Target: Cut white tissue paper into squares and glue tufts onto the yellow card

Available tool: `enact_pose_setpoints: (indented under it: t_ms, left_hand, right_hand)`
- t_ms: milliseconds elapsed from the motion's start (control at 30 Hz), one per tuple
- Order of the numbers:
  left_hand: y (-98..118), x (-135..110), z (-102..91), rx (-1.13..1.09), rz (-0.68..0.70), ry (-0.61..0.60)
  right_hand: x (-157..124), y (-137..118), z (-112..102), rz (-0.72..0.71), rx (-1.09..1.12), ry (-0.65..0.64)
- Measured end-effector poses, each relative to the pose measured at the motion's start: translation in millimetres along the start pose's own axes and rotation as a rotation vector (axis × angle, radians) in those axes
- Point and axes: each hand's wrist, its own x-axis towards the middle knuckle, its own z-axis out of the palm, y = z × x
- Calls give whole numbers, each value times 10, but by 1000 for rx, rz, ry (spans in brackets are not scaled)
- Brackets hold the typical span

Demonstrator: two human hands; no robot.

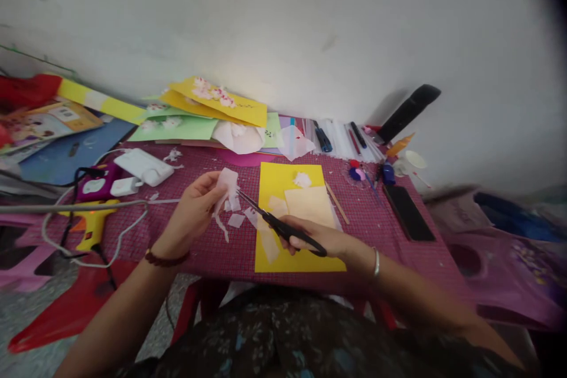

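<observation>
Between the thumb and fingers of my left hand point(201, 201) is a small piece of thin pale pink tissue paper point(229, 179). My right hand point(312, 237) grips a pair of black-handled scissors point(277, 224). Their blades point left, with the tips at the lower right edge of the tissue. Small cut tissue scraps point(236, 220) lie on the tablecloth below. Under my right hand is a yellow card point(290, 174), which bears a crumpled white paper flower point(302, 179) and a cream paper sheet point(310, 204).
A yellow glue gun point(94, 227) and a white power adapter point(144, 166) with cables lie left. Cards with paper flowers point(221, 100) lean at the back. A wooden stick point(337, 204) and a black phone point(408, 212) lie right, with pens point(358, 134) behind.
</observation>
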Motion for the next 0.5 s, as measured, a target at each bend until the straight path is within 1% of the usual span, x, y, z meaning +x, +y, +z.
enact_pose_setpoints:
  t_ms: [33,100,233,333,433,500]
  left_hand:
    - [21,-31,-31,21,7,31]
    - [44,-80,-112,68,-26,69]
    - [43,-135,-337,46,-207,60]
    - [47,-171,-504,29,-284,2]
    - [45,-193,-621,113,-294,-96]
    - [16,-188,-670,190,-275,-143]
  right_hand:
    - [82,-2,10,-9,1,-20]
    - [229,22,29,-24,10,-57]
    - [422,108,85,23,84,-67]
    - [487,142,137,78,119,-61]
    - [512,152,174,115,135,-54]
    - [521,156,189,132,152,-41]
